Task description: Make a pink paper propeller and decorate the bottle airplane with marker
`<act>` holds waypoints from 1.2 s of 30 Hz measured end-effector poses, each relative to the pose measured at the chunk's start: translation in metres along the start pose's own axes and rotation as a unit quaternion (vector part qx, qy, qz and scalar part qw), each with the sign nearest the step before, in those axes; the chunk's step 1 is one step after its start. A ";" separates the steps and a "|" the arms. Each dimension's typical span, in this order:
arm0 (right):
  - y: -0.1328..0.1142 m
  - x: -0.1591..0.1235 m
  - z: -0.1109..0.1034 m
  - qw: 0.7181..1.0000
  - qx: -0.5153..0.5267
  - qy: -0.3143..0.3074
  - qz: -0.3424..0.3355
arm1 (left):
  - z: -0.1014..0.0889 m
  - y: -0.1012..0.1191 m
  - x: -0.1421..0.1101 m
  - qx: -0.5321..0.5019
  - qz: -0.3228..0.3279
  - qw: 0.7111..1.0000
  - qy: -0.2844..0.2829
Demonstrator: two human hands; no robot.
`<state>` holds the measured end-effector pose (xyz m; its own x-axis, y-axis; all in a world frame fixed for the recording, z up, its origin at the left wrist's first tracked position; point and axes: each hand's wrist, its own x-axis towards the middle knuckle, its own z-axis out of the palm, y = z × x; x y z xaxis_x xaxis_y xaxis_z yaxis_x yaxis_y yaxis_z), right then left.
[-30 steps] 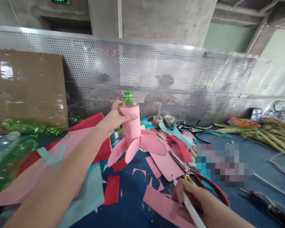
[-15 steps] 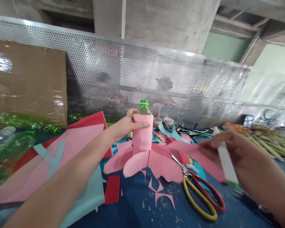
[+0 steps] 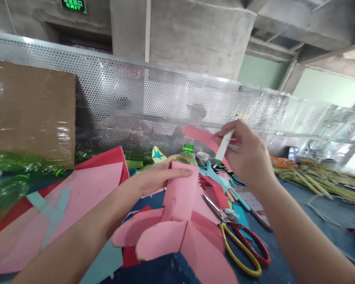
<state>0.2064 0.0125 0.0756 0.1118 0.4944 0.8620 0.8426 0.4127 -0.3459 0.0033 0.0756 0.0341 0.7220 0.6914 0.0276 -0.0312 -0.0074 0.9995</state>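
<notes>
A green plastic bottle (image 3: pixel 187 158) stands wrapped in a pink paper sleeve (image 3: pixel 182 189), tilted a little, its cap showing on top. Pink paper petals (image 3: pixel 162 240) spread out from the sleeve's base. My left hand (image 3: pixel 162 173) is closed around the upper sleeve, thumb across the front and fingers hidden behind. Raised to the right of the bottle, my right hand (image 3: pixel 242 148) grips a strip of pink paper (image 3: pixel 199 135) and a white pen (image 3: pixel 225 145) with a green end. Open-bladed scissors (image 3: pixel 221 215) with one red and one yellow handle lie right of the petals.
Pink and red sheets (image 3: pixel 85 193) with light blue strips lie at left, near green bottles (image 3: pixel 8 193). A cardboard panel (image 3: pixel 32 114) leans against the perforated metal screen (image 3: pixel 165 94). Paper scraps crowd behind the scissors; dry stalks (image 3: pixel 316 181) lie at right.
My right hand has picked up the pink strip from the table and lifted it beside the bottle, still holding the pen. My left hand has shifted the bottle right and nearer, and tilted it.
</notes>
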 end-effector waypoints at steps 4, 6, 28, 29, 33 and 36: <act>0.001 0.005 0.004 0.999 -0.035 -0.023 -0.029 | 0.003 0.001 -0.002 0.007 -0.006 1.000 -0.022; 0.002 0.006 0.005 0.997 -0.003 -0.064 -0.042 | 0.004 -0.001 -0.001 0.016 -0.005 0.999 -0.029; 0.002 -0.012 0.005 0.943 0.237 -0.234 -0.019 | 0.004 -0.009 0.002 0.088 0.048 0.990 -0.098; 0.001 -0.013 0.006 0.938 0.253 -0.237 -0.013 | 0.002 -0.008 0.001 0.095 0.046 0.989 -0.102; -0.006 -0.017 0.010 0.927 0.294 -0.232 0.000 | -0.006 0.001 -0.004 0.104 0.046 0.984 -0.135; -0.013 -0.019 0.013 0.928 0.295 -0.228 -0.008 | -0.014 0.013 -0.008 0.076 0.075 0.985 -0.138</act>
<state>0.1863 0.0078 0.0585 -0.2457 0.7017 0.6687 0.3916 0.7029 -0.5937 -0.0124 0.0797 0.0463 0.8781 0.4520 0.1567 -0.0621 -0.2170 0.9742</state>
